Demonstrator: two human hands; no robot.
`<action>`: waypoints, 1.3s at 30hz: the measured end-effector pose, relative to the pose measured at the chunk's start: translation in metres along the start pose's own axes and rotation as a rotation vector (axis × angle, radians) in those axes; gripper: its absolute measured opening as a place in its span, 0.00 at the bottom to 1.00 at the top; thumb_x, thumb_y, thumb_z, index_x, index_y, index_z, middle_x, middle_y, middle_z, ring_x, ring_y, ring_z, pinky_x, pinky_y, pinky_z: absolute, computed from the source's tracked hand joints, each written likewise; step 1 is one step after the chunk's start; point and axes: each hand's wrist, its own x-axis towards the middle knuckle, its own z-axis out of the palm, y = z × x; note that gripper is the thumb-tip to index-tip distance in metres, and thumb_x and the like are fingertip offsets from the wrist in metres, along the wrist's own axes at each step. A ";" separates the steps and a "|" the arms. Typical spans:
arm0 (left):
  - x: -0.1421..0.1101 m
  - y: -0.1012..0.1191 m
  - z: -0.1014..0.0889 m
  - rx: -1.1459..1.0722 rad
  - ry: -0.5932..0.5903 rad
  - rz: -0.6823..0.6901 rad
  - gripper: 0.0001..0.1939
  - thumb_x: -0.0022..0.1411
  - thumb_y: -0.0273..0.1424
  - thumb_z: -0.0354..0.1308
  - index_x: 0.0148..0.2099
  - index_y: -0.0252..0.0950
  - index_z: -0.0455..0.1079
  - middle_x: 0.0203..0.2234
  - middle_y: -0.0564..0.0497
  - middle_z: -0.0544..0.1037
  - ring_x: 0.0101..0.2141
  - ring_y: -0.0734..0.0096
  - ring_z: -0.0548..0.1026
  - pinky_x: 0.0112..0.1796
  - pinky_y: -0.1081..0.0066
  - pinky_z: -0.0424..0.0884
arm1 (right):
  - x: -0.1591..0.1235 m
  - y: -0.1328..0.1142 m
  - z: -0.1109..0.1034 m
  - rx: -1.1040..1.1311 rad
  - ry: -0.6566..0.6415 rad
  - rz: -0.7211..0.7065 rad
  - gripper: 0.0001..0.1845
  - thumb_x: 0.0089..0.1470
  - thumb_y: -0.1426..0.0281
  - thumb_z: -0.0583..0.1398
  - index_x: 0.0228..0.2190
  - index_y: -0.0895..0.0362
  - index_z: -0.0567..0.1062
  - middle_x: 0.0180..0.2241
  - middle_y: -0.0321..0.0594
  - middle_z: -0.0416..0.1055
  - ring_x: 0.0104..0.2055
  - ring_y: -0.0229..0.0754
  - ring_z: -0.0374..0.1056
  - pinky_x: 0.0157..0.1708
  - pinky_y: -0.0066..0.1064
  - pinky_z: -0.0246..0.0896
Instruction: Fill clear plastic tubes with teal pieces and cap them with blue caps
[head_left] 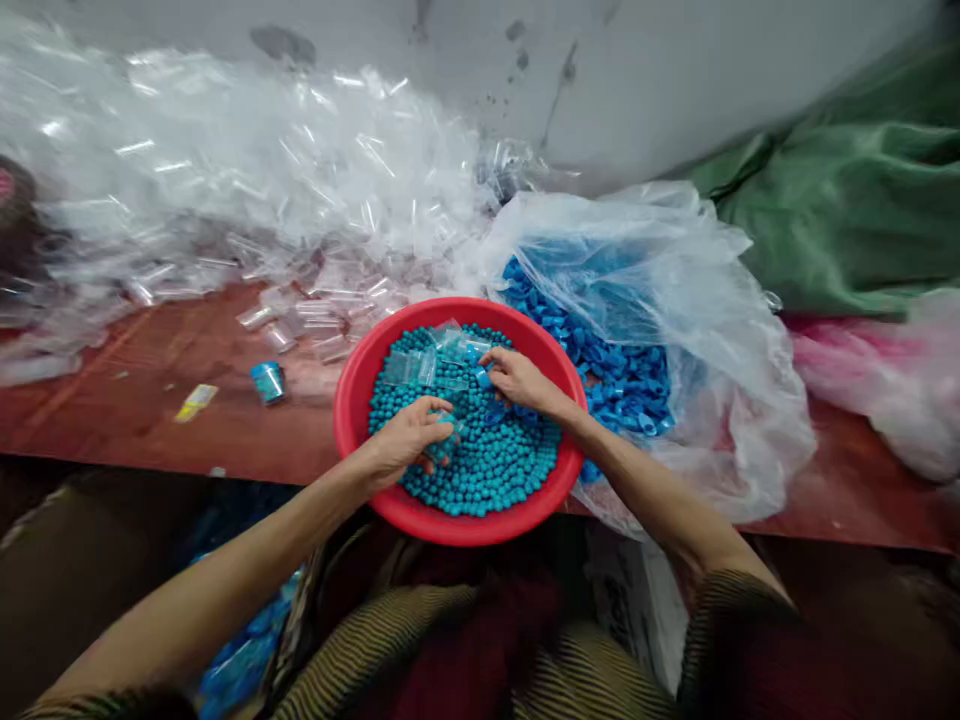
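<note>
A red basin (346, 400) holds a bed of small turquoise balls (487, 470), with several clear plastic containers (409, 367) lying on top toward the back. Over its left half, my left hand (416, 435) has its fingers curled round a clear container (444, 440) with turquoise balls in it. Across from it, my right hand (517, 378) pinches a small blue cap (482, 378) between thumb and fingers, above the balls. The two hands are a short way apart. Some blue caps lie on the balls beneath my right hand.
Clear empty containers (300, 200) are heaped along the wall behind the red table (172, 345). A filled container (268, 382) and a yellow packet (196, 402) lie left of the basin. Blue caps (622, 385) spill from a clear plastic bag (720, 380) at right, before a green cloth (847, 210).
</note>
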 end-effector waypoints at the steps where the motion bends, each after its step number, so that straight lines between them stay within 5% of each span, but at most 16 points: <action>1: 0.000 0.000 0.000 -0.005 -0.013 -0.009 0.20 0.53 0.33 0.57 0.47 0.37 0.57 0.28 0.54 0.71 0.19 0.77 0.71 0.14 0.80 0.61 | -0.005 0.002 0.001 0.017 0.028 -0.058 0.19 0.49 0.80 0.50 0.43 0.59 0.68 0.17 0.26 0.60 0.17 0.32 0.60 0.17 0.21 0.55; 6: -0.001 0.000 0.000 -0.037 0.040 0.022 0.19 0.52 0.33 0.59 0.45 0.35 0.59 0.26 0.55 0.71 0.17 0.79 0.69 0.14 0.80 0.59 | -0.029 0.011 0.005 -0.096 0.101 -0.340 0.13 0.51 0.76 0.52 0.38 0.58 0.73 0.27 0.34 0.71 0.29 0.35 0.67 0.32 0.26 0.62; 10: -0.001 0.001 -0.003 -0.083 0.130 0.099 0.18 0.50 0.34 0.60 0.43 0.35 0.61 0.25 0.55 0.71 0.18 0.80 0.68 0.15 0.80 0.58 | -0.045 0.020 0.003 -0.278 -0.060 -0.476 0.14 0.51 0.79 0.50 0.30 0.58 0.75 0.31 0.39 0.74 0.34 0.37 0.69 0.36 0.27 0.62; 12: -0.001 0.001 -0.004 -0.087 0.115 0.109 0.18 0.50 0.34 0.60 0.43 0.36 0.61 0.25 0.55 0.72 0.18 0.80 0.68 0.16 0.80 0.59 | -0.054 0.019 -0.002 -0.342 -0.031 -0.436 0.15 0.52 0.79 0.50 0.34 0.59 0.75 0.32 0.41 0.75 0.35 0.38 0.70 0.37 0.28 0.62; 16: -0.002 0.001 -0.005 -0.066 0.101 0.122 0.18 0.51 0.34 0.60 0.43 0.36 0.61 0.25 0.54 0.73 0.19 0.79 0.69 0.17 0.80 0.59 | -0.067 0.002 -0.007 -0.586 0.169 -0.119 0.15 0.59 0.70 0.50 0.43 0.57 0.73 0.30 0.41 0.75 0.32 0.41 0.71 0.33 0.29 0.60; 22: -0.003 0.000 -0.002 -0.026 0.020 0.156 0.20 0.51 0.36 0.60 0.44 0.36 0.60 0.29 0.53 0.73 0.21 0.79 0.69 0.17 0.80 0.59 | -0.067 -0.024 0.026 -0.957 -0.149 -0.015 0.19 0.58 0.55 0.52 0.40 0.54 0.75 0.30 0.46 0.76 0.33 0.47 0.72 0.29 0.30 0.57; 29: -0.004 0.000 0.000 -0.034 -0.013 0.236 0.18 0.50 0.34 0.61 0.42 0.35 0.61 0.27 0.55 0.72 0.22 0.80 0.68 0.20 0.79 0.61 | -0.065 -0.011 0.026 -0.635 -0.182 -0.107 0.12 0.58 0.64 0.53 0.36 0.55 0.75 0.29 0.39 0.74 0.32 0.41 0.69 0.32 0.29 0.57; 34: -0.004 0.000 0.001 0.004 0.001 0.223 0.15 0.52 0.33 0.59 0.41 0.36 0.61 0.27 0.56 0.70 0.22 0.81 0.68 0.18 0.80 0.60 | -0.059 -0.003 0.019 -0.064 0.042 -0.141 0.22 0.54 0.69 0.56 0.51 0.57 0.64 0.25 0.32 0.68 0.26 0.36 0.65 0.30 0.29 0.60; 36: -0.002 -0.003 0.002 0.041 -0.006 0.221 0.15 0.52 0.33 0.59 0.42 0.36 0.61 0.25 0.58 0.68 0.20 0.82 0.67 0.17 0.81 0.60 | -0.057 -0.006 0.026 0.095 0.126 -0.162 0.18 0.54 0.67 0.56 0.47 0.58 0.68 0.26 0.33 0.68 0.26 0.36 0.65 0.29 0.29 0.62; 39: 0.002 -0.008 0.003 0.072 -0.008 0.240 0.17 0.52 0.33 0.59 0.42 0.36 0.59 0.24 0.59 0.66 0.18 0.82 0.66 0.15 0.81 0.60 | -0.058 -0.015 0.039 0.006 0.256 -0.310 0.12 0.54 0.67 0.57 0.40 0.58 0.72 0.31 0.38 0.70 0.33 0.39 0.67 0.36 0.33 0.64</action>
